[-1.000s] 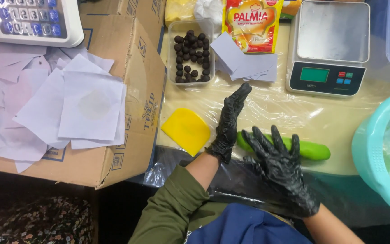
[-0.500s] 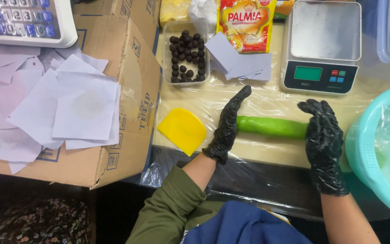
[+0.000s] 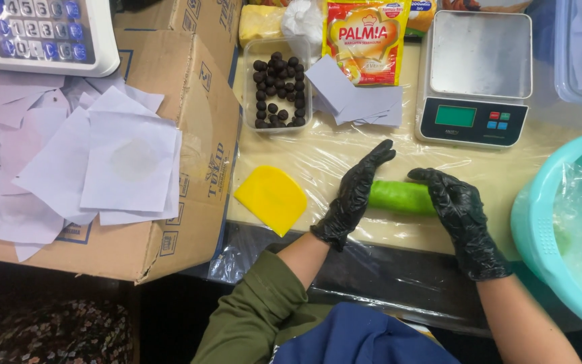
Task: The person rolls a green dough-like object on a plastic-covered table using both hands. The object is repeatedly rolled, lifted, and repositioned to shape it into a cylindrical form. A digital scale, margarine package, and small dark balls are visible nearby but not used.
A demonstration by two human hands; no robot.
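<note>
While the green dough log lies on the plastic-covered table between your gloved hands, your left hand presses flat and open against its end, and your right hand curls over the other. Uneven pressure could thin or tear it; the yellow scraper lies near.

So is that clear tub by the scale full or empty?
Partly full. The clear tub holds a layer of small dark balls across its bottom, with bare patches showing.
</note>
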